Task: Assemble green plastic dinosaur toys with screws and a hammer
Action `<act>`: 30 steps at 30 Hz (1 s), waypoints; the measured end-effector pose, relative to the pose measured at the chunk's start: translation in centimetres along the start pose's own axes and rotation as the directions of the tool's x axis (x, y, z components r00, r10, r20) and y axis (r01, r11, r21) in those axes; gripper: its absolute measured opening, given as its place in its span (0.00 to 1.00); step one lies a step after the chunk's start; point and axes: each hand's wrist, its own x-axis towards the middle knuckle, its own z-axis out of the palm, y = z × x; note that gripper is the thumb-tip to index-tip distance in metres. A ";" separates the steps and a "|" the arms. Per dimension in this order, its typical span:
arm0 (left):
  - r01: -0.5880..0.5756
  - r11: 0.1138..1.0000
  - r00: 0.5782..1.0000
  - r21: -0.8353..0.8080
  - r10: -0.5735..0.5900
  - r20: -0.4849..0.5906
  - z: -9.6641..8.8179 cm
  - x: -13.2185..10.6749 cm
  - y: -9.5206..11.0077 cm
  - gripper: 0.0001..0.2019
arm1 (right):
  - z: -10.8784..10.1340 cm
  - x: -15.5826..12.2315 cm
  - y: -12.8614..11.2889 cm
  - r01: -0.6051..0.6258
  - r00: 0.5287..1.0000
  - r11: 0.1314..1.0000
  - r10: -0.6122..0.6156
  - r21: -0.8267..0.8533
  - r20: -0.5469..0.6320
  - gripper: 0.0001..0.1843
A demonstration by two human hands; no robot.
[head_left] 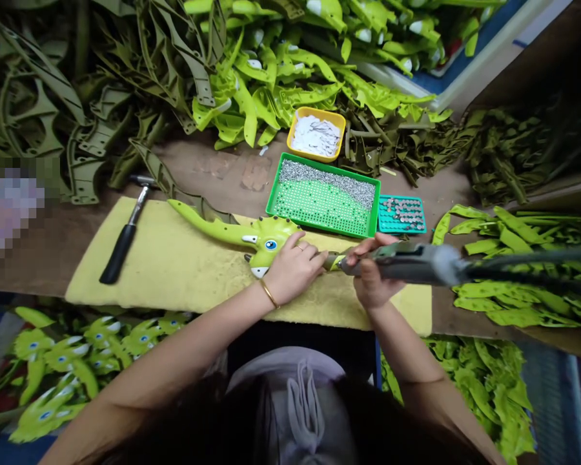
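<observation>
A lime green dinosaur-shaped plastic toy [252, 236] with a blue eye lies on a yellow foam mat [174, 265]. My left hand [295, 268] is pressed down on its head end, fingers curled over it. My right hand [372, 278] is wrapped round a grey powered screwdriver [411, 261], whose tip points left at the toy beside my left hand. A cable [532, 258] runs off to the right from the tool.
A black-handled hammer [126, 232] lies at the mat's left. Behind the mat stand a green tray of small screws [324, 194], a teal tray [401, 214] and a yellow tub of white pieces [316, 134]. Piles of green and olive plastic parts [271, 71] surround the bench.
</observation>
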 end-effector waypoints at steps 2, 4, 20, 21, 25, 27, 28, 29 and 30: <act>-0.020 1.000 1.000 0.016 0.020 0.002 -0.4 -0.1 -0.2 0.12 | 1.0 2.5 -0.5 0.080 0.995 0.994 -0.075 0.075 -0.068 0.18; -0.027 0.999 1.000 0.035 0.026 0.013 -0.8 -0.2 -0.6 0.13 | 2.2 4.9 -0.1 0.147 0.986 0.982 -0.137 0.116 -0.095 0.18; -0.015 0.999 0.998 -0.053 0.018 0.060 -1.3 -0.3 -1.6 0.14 | 4.7 5.4 5.1 0.018 1.000 0.984 -0.015 0.175 -0.016 0.17; -0.013 0.998 0.998 -0.056 0.017 0.061 -1.3 -0.3 -1.6 0.14 | 4.7 5.3 5.2 0.021 1.000 0.980 -0.020 0.196 -0.011 0.16; 0.005 0.996 0.998 -0.085 -0.001 0.057 -1.3 -0.3 -1.5 0.14 | 4.8 5.2 5.2 0.037 0.999 0.968 -0.037 0.248 -0.007 0.17; 0.013 0.995 0.998 -0.095 -0.008 0.055 -1.3 -0.4 -1.4 0.15 | 4.9 5.3 5.0 0.049 0.999 0.966 -0.047 0.254 -0.012 0.17; 0.015 0.995 0.998 -0.094 -0.010 0.057 -1.3 -0.4 -1.4 0.15 | 4.9 5.3 5.0 0.053 0.999 0.965 -0.051 0.255 -0.017 0.18; 0.017 0.996 0.998 -0.091 -0.011 0.060 -1.3 -0.4 -1.4 0.15 | 4.8 5.3 5.0 0.055 0.998 0.966 -0.051 0.252 -0.021 0.17; 0.019 0.996 0.998 -0.088 -0.013 0.064 -1.3 -0.4 -1.3 0.15 | 4.8 5.3 5.1 0.053 0.999 0.968 -0.049 0.245 -0.025 0.17</act>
